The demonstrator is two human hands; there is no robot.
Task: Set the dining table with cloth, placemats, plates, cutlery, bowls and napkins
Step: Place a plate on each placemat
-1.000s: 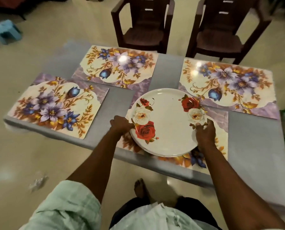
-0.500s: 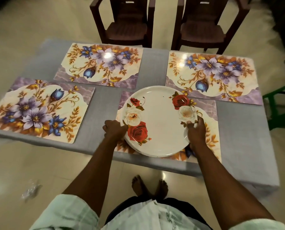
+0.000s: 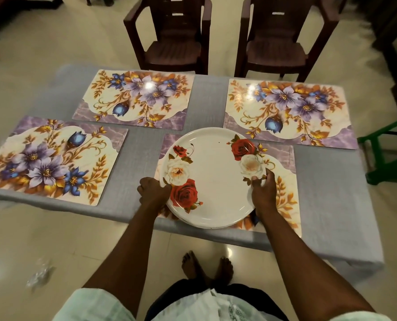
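Rose-printed white plate (image 3: 212, 179) over nearest floral placemat (image 3: 285, 193), left grip (image 3: 153, 192) curled on its left rim, right grip (image 3: 263, 193) pinching right rim, forearms extended.

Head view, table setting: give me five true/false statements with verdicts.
1. Four floral placemats lie on the grey tablecloth. True.
2. Both hands grip the rose-patterned plate, the left hand at its left rim and the right hand at its right rim. True.
3. The plate sits over the far left placemat. False: it is over the near right placemat; the far left placemat is bare.
4. Cutlery already lies beside the plate. False: no cutlery shows anywhere on the table.
5. Two dark chairs stand at the far side, the left chair and the right chair. True.
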